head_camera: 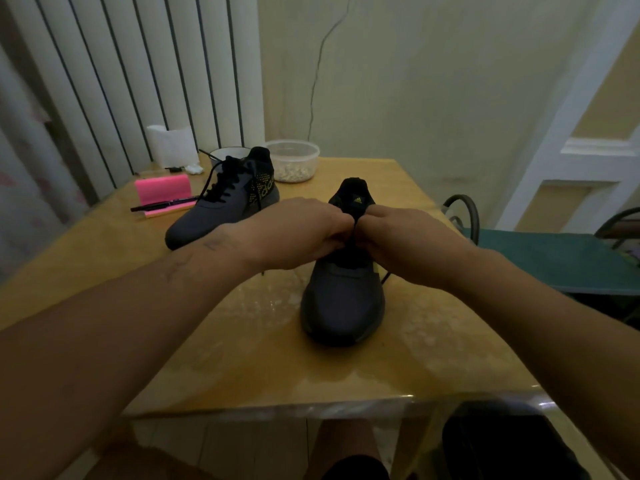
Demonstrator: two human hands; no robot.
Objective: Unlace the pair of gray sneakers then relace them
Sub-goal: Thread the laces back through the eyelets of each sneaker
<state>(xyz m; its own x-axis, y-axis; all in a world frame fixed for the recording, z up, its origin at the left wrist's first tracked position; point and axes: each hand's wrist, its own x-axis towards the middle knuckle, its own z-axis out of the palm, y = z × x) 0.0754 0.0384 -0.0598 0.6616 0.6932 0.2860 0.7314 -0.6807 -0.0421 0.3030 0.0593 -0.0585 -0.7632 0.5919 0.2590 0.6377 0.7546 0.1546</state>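
1. In the centre of the frame, on the yellow worktop [242, 358]: the near gray sneaker [343, 303], upright, toe toward the bottom edge, black tongue rising behind the hands.
2. Just above its lacing area: left hand [298, 233] and right hand [408, 247], knuckles up, meeting over the shoe.
3. Fingers of both hands curled, pinching the black lace [352, 237] between them; exact grip partly hidden by the knuckles.
4. Below the right hand: a loose lace end [386, 277], trailing down beside the shoe.
5. Up and left of the hands: the second gray sneaker [221, 209], laced in black, toe toward the lower left, well apart from the near one, untouched.
6. Farther left: a pink holder [162, 188] with a dark pen [162, 205] lying just in front.
7. Along the far edge of the worktop: a clear tub [293, 161] of pale pieces just right of the second sneaker's heel, a white bowl [225, 154] behind that heel, a white paper roll [171, 145] left of the bowl.
8. At the right of the frame: a green chair seat [554, 258] beside the worktop.
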